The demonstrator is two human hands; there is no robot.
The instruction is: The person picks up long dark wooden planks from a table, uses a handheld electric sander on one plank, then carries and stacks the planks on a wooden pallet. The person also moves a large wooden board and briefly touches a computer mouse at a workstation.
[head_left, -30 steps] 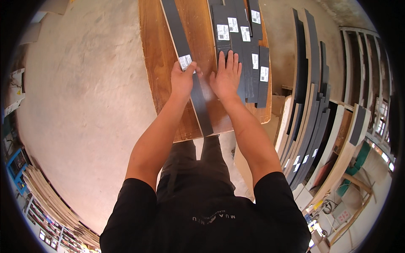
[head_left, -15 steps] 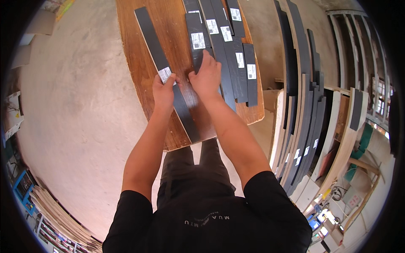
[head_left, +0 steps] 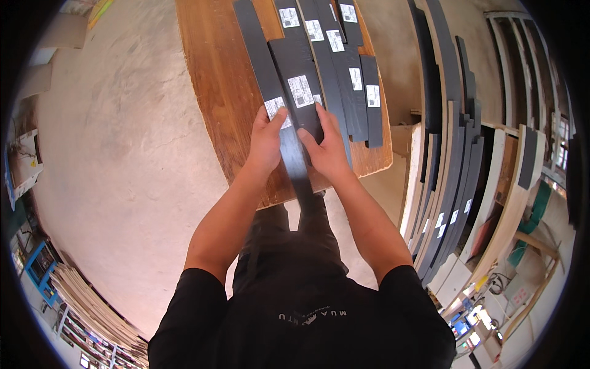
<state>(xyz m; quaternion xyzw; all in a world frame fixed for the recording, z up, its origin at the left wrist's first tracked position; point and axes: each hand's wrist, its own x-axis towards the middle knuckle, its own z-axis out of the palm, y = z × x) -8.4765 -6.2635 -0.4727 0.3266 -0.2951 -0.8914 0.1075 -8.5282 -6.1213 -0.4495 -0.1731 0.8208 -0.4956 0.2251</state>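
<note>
My left hand (head_left: 267, 141) grips a long, narrow dark grey board (head_left: 253, 52) near its white label, with the thumb on top. Close beside it on the right lies a shorter, wider dark board (head_left: 293, 61), also labelled. My right hand (head_left: 327, 147) is closed on the lower part of that one, thumb on its face and fingers along the right edge. Both boards lie side by side over the brown wooden tabletop (head_left: 212, 98). The long board's near end passes the table's front edge.
Several more dark labelled boards (head_left: 350, 101) lie along the right half of the tabletop. To the right of the table, a row of long dark boards (head_left: 452, 166) stands close by. Stacked thin pale boards (head_left: 92, 307) are at the lower left.
My left hand has brought the long board rightward, up against the shorter one. The shorter board has come nearer to me, and my right hand has moved right and down with it.
</note>
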